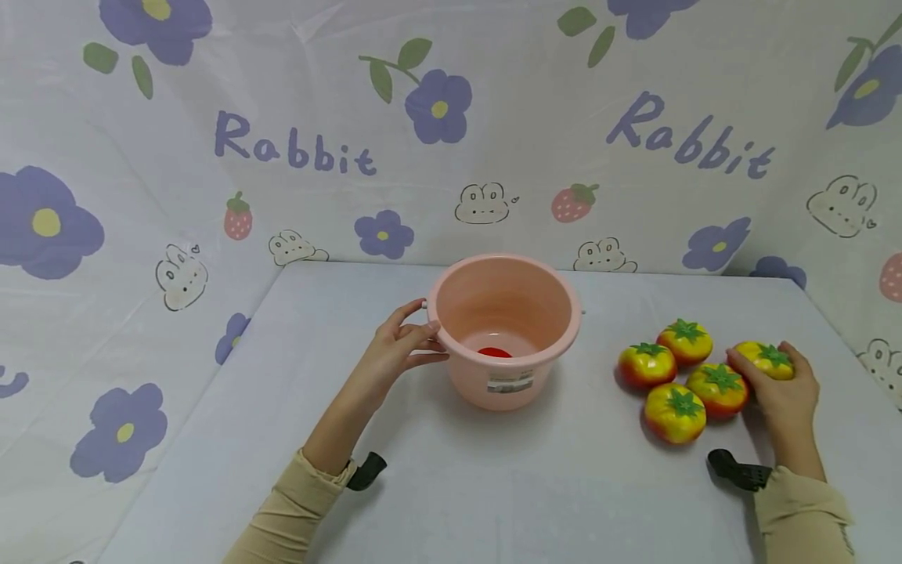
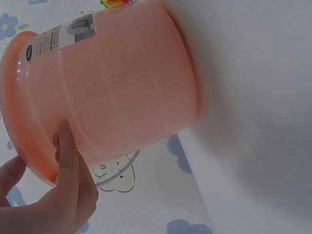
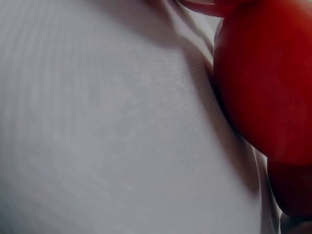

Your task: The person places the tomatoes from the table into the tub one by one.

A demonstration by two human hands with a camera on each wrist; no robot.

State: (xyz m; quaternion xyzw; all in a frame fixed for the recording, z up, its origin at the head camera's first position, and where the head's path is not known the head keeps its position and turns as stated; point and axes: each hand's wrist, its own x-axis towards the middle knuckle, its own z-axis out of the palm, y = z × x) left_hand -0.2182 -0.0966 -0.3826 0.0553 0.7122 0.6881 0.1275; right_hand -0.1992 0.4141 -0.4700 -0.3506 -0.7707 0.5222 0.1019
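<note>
A pink plastic bucket (image 1: 503,376) stands upright on the table, with a label on its front. My left hand (image 1: 402,342) pinches its rim at the left side, thumb at the rim and fingers against the outer wall, as the left wrist view also shows. Inside, part of a red thing (image 1: 495,352) is visible on the bottom. At the right, my right hand (image 1: 789,392) grips a yellow-and-red toy tomato (image 1: 761,359) with a green leafy top, thumb and fingers on opposite sides. In the right wrist view, a red tomato surface (image 3: 268,83) looms close at the right edge.
Several more toy tomatoes lie grouped between bucket and right hand, among them a front one (image 1: 674,413) and a back one (image 1: 685,342). White cloth covers the table (image 1: 535,501). A patterned curtain (image 1: 296,204) hangs behind it. The bucket's thin handle (image 2: 122,170) hangs down its side.
</note>
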